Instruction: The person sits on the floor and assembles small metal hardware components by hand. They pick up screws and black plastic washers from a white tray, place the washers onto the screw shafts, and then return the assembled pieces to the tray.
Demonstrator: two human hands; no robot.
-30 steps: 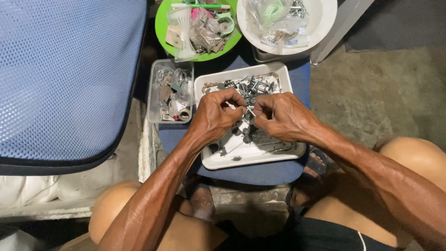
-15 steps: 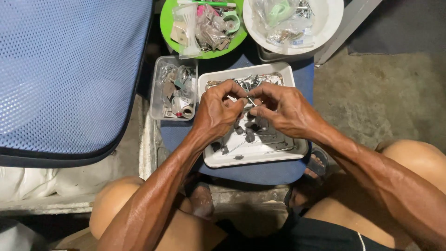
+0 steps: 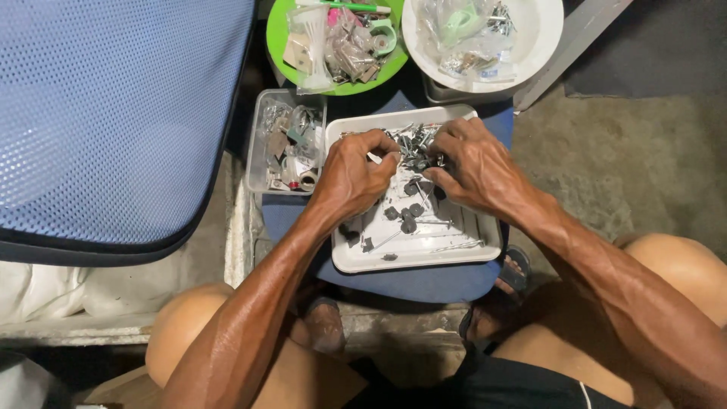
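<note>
Small metal screws and dark washers (image 3: 409, 216) are being sorted by hand in a white tray (image 3: 424, 259), which rests on a blue stool seat (image 3: 424, 284) between the person's knees. How far the sorting has gone is hard to judge: a tangled heap of screws (image 3: 413, 144) is seen at the far end of the tray, while only a few loose pieces are spread over the near half, so most of the heap seems to be left.

The left hand (image 3: 356, 170) is curled narrow over the tray's far left part, with the fingertips pinched at the edge of the heap; what is gripped cannot be made out. The right hand (image 3: 473, 163) is laid over the heap, fingers bent and close together, and a small part appears to be pinched there too.

A clear box (image 3: 286, 144) of mixed parts is set just beside the tray, with a green plate (image 3: 284, 34) and a white bowl (image 3: 541, 42) beyond it.

Compared with the earlier frames, both hands are placed farther up the tray, over the heap, and more of the near half is uncovered.
</note>
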